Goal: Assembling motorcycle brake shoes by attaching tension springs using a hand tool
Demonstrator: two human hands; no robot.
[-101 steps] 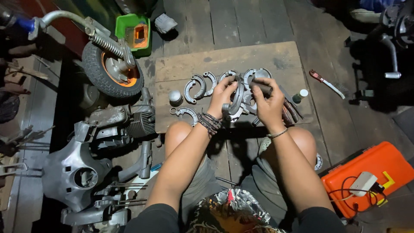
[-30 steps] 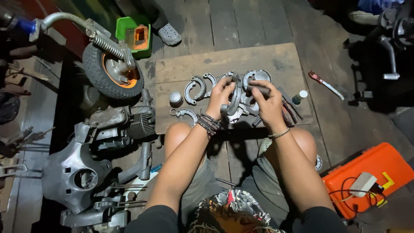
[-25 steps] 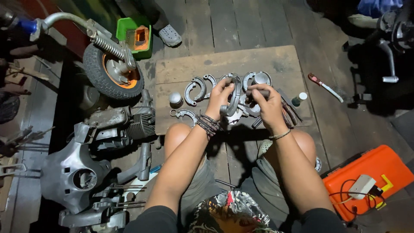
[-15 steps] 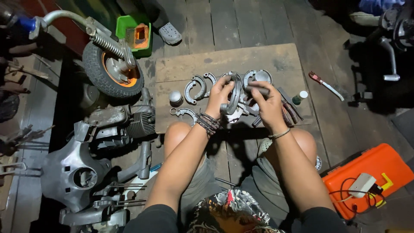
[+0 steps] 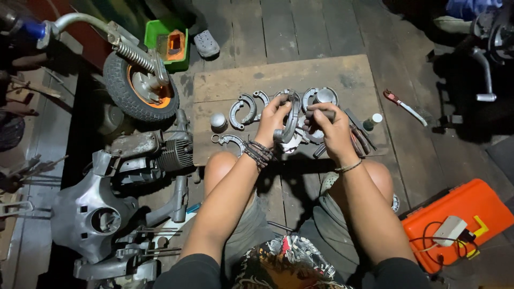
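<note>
Wooden board [image 5: 321,72] lies on the plank floor far of the person's knees, head view only. Left hand [image 5: 273,115] curls around a curved metal brake shoe [image 5: 292,115], held upright above the middle of the board, fingers closed on its left edge. Right hand [image 5: 332,126] is just right of it, fist closed round a dark tool handle [image 5: 320,113] whose tip meets the shoe; exact contact too small to tell. More brake shoes [image 5: 243,109] lie flat on the board left of the hands, another one [image 5: 227,141] near its near-left edge, a small round metal cap [image 5: 218,121] beside them. Small bottle with white cap [image 5: 372,121] stands right of the right hand. Red-handled tool [image 5: 401,104] lies on the floor right of the board. Scooter wheel with orange hub [image 5: 142,88] far left, green tray [image 5: 168,43] beyond it, engine block [image 5: 155,152] left of the knees. Orange case [image 5: 466,211] near right, with a white charger [image 5: 450,230] on it.
</note>
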